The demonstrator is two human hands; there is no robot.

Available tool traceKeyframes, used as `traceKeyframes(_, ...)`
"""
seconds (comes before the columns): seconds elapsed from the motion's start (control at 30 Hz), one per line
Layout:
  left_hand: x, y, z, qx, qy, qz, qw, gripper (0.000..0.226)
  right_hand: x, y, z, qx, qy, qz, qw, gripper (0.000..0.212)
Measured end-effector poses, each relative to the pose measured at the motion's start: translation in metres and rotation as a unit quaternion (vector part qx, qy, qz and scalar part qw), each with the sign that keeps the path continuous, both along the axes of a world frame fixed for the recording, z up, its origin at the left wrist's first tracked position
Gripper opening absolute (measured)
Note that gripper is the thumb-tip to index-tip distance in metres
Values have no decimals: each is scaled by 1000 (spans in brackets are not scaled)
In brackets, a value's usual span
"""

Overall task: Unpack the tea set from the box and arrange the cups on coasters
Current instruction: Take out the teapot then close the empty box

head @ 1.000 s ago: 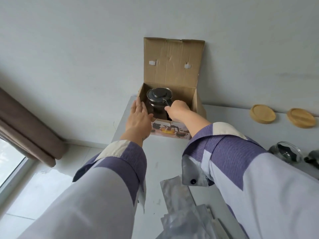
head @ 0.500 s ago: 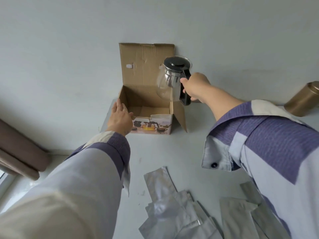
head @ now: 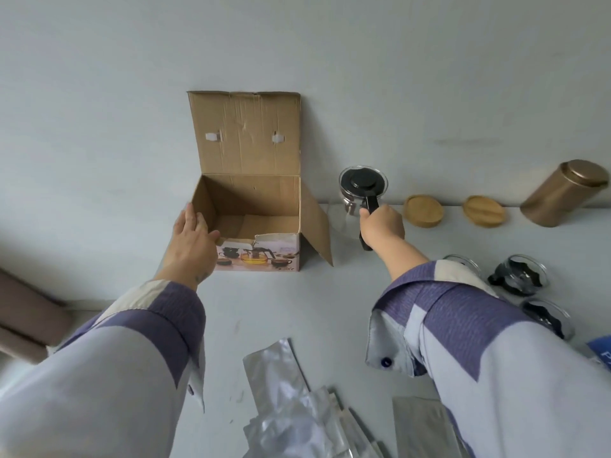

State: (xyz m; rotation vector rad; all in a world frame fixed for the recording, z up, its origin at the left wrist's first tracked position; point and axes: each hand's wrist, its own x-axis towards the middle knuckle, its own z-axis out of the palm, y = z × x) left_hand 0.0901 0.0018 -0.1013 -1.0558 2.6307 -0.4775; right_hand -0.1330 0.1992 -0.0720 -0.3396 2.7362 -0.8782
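Note:
The cardboard box stands open at the back of the white table, its lid upright against the wall and nothing showing inside. My left hand rests flat against the box's left front corner. My right hand grips the black handle of the glass teapot, which has a black lid and stands on or just above the table right of the box. Two round wooden coasters lie by the wall. Glass cups with black inserts sit at the right, partly behind my sleeve.
A bronze tin canister stands at the far right by the wall. Several silver foil pouches lie at the table's near edge. A blue packet shows at the right edge. The table's left edge drops to the floor beside a brown curtain.
My right hand lifted the teapot out of the box and carried it right and down beside the box. My left hand stayed on the box's left side.

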Motion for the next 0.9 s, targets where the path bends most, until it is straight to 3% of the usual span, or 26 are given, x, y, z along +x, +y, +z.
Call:
traceKeyframes(0.37, -3, 2, -3, 39, 92, 54, 993, 51, -8, 1, -36, 8, -1, -3, 1000, 41)
traceKeyframes(0.57, -1, 14, 8, 59, 114, 55, 990, 51, 5, 4, -30, 19, -11, -44, 999, 68)
traceKeyframes(0.7, 4, 16, 11, 140, 242, 86, 956, 55, 35, 5, -27, -51, 108, -66, 991, 26)
traceKeyframes(0.77, 6, 12, 11, 189, 346, 123, 911, 57, 51, -2, -29, -80, 45, -41, 995, 12)
traceKeyframes(0.9, 10, -8, 11, 221, 425, 158, 864, 61, 85, -28, -38, -98, -149, -32, 984, 32)
